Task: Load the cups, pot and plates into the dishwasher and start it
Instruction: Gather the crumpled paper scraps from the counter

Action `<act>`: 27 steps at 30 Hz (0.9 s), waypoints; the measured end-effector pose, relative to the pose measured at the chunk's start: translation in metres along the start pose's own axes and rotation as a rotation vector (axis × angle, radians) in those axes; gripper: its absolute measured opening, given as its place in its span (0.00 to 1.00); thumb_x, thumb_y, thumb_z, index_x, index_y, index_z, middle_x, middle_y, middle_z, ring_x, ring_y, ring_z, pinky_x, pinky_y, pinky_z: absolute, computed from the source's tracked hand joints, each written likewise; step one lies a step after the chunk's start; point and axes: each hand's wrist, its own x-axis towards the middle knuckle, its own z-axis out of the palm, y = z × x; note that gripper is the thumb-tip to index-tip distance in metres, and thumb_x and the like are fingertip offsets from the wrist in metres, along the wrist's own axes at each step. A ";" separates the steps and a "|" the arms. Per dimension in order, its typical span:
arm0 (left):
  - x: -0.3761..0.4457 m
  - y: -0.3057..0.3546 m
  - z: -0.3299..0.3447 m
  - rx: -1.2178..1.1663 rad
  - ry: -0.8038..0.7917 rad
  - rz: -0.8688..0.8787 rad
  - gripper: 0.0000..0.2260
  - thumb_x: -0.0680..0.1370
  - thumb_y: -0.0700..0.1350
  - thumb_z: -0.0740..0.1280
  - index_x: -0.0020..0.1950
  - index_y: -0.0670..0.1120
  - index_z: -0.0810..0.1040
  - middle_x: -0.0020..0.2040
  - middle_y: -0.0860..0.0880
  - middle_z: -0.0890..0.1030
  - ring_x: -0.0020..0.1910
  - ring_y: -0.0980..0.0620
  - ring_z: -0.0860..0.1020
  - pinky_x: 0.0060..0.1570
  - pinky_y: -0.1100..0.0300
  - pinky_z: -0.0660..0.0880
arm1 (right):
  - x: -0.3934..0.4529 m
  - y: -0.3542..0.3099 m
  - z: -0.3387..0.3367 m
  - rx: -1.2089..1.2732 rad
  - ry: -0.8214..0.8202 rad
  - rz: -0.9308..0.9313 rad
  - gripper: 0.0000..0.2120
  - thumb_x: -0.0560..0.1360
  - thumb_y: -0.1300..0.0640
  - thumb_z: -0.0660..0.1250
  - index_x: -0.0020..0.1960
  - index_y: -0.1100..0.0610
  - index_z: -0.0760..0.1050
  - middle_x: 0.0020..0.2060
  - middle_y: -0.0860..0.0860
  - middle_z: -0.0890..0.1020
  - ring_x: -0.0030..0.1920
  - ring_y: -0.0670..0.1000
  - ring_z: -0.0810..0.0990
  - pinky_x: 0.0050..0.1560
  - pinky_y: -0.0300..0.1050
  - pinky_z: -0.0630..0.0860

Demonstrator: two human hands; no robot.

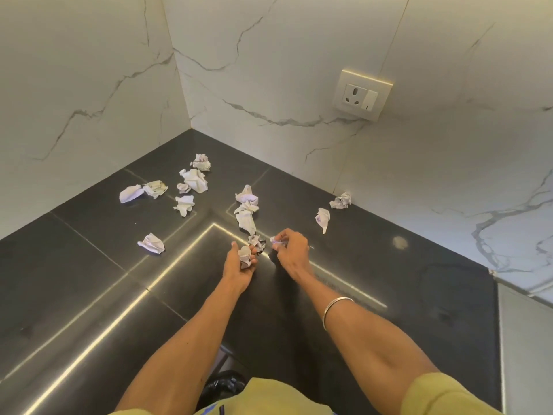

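in the corner of a dark stone counter (89, 265), two bare hands work among crumpled paper balls, not dishes. the left hand (239, 265) lies palm up with its fingers curled around one paper wad (244, 256). the right hand (291, 250) pinches a small scrap (276, 240) between thumb and fingertips, just beside another wad (256, 242) that lies between the hands. the cups, pot, plates and dishwasher are nowhere in view, so i judge the loading not yet begun.

what could go wrong: the left palm looks nearly full, and adding the scrap may push a wad out to roll over the front edge. the light balls could also scatter if an arm sweeps across them. the far ones, such as the wad by the wall (340, 201) and the cluster toward the corner (194, 179), call for a long reach, and a few could be missed. time spent here also delays the dish task.

the counter is glossy black, made of large slabs with thin seams, and reflects bright strips of light. the walls (269, 70) are white marble-look panels with grey veins, meeting in a corner. a socket with a switch (361, 95) sits on the right wall. a dark bag (223, 384) shows below the counter edge, near the person's yellow-green clothing.
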 end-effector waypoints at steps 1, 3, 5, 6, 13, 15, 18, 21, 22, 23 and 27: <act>-0.001 0.001 -0.002 -0.022 -0.031 -0.012 0.22 0.84 0.55 0.54 0.51 0.38 0.74 0.32 0.44 0.77 0.23 0.55 0.71 0.22 0.65 0.70 | -0.003 -0.008 0.001 0.061 0.013 -0.011 0.03 0.72 0.60 0.73 0.43 0.53 0.80 0.41 0.47 0.82 0.43 0.42 0.79 0.38 0.32 0.69; 0.000 0.001 -0.005 -0.063 -0.057 -0.023 0.23 0.84 0.57 0.53 0.55 0.38 0.74 0.38 0.43 0.77 0.27 0.53 0.74 0.25 0.64 0.73 | -0.009 -0.023 0.006 0.146 0.005 -0.053 0.03 0.72 0.60 0.72 0.44 0.53 0.80 0.39 0.45 0.83 0.40 0.38 0.79 0.36 0.26 0.70; -0.001 0.000 -0.005 -0.087 -0.027 -0.011 0.21 0.83 0.57 0.56 0.57 0.39 0.74 0.43 0.43 0.79 0.31 0.51 0.78 0.30 0.61 0.78 | -0.014 -0.032 0.016 0.201 -0.037 -0.104 0.04 0.72 0.62 0.71 0.44 0.54 0.80 0.38 0.46 0.83 0.39 0.38 0.81 0.37 0.26 0.72; -0.001 -0.001 -0.005 -0.089 -0.004 0.006 0.20 0.83 0.56 0.58 0.58 0.39 0.74 0.45 0.42 0.80 0.35 0.50 0.80 0.34 0.58 0.80 | -0.016 -0.034 0.020 0.216 -0.061 -0.135 0.04 0.72 0.63 0.71 0.44 0.54 0.80 0.38 0.46 0.83 0.39 0.39 0.81 0.37 0.27 0.73; -0.008 0.003 -0.010 -0.138 0.016 0.006 0.21 0.83 0.56 0.56 0.53 0.40 0.78 0.36 0.44 0.84 0.31 0.52 0.83 0.33 0.59 0.81 | -0.023 -0.034 0.038 0.011 -0.234 -0.313 0.03 0.70 0.55 0.75 0.42 0.50 0.82 0.35 0.43 0.83 0.36 0.39 0.80 0.39 0.34 0.76; -0.011 0.004 -0.012 -0.081 0.008 -0.016 0.23 0.81 0.58 0.60 0.57 0.38 0.79 0.36 0.45 0.84 0.32 0.51 0.83 0.41 0.57 0.82 | -0.022 -0.028 0.043 -0.055 -0.258 -0.349 0.02 0.71 0.53 0.73 0.43 0.47 0.84 0.35 0.41 0.83 0.39 0.42 0.80 0.42 0.44 0.80; -0.012 -0.003 -0.010 0.096 0.098 0.046 0.14 0.74 0.48 0.72 0.54 0.40 0.82 0.42 0.43 0.84 0.41 0.48 0.83 0.41 0.52 0.81 | -0.021 -0.028 0.038 -0.075 -0.260 -0.369 0.08 0.75 0.53 0.68 0.38 0.49 0.83 0.30 0.42 0.80 0.33 0.41 0.76 0.36 0.40 0.73; -0.017 -0.006 -0.004 0.102 0.201 0.098 0.07 0.71 0.41 0.75 0.43 0.39 0.81 0.37 0.43 0.82 0.34 0.49 0.80 0.34 0.56 0.79 | -0.022 -0.030 0.029 -0.028 -0.176 -0.361 0.13 0.78 0.54 0.63 0.35 0.51 0.78 0.29 0.45 0.79 0.30 0.43 0.73 0.34 0.42 0.70; -0.016 -0.005 -0.003 0.074 0.195 0.104 0.07 0.73 0.41 0.74 0.41 0.38 0.79 0.32 0.44 0.80 0.29 0.51 0.77 0.30 0.61 0.75 | -0.021 -0.029 0.028 -0.028 -0.122 -0.351 0.11 0.78 0.54 0.62 0.40 0.51 0.79 0.34 0.46 0.81 0.35 0.43 0.75 0.37 0.42 0.72; -0.014 -0.005 -0.003 0.055 0.188 0.104 0.08 0.75 0.42 0.72 0.40 0.38 0.78 0.29 0.45 0.78 0.24 0.54 0.73 0.25 0.64 0.71 | -0.020 -0.027 0.027 -0.052 -0.081 -0.338 0.09 0.79 0.56 0.61 0.47 0.51 0.80 0.41 0.48 0.82 0.42 0.45 0.77 0.41 0.42 0.73; -0.011 -0.005 -0.006 0.024 0.200 0.122 0.10 0.78 0.43 0.70 0.41 0.38 0.79 0.32 0.45 0.78 0.25 0.55 0.72 0.22 0.65 0.67 | -0.009 -0.020 0.029 -0.257 -0.191 -0.331 0.22 0.75 0.63 0.64 0.67 0.48 0.72 0.63 0.51 0.74 0.61 0.53 0.70 0.55 0.49 0.76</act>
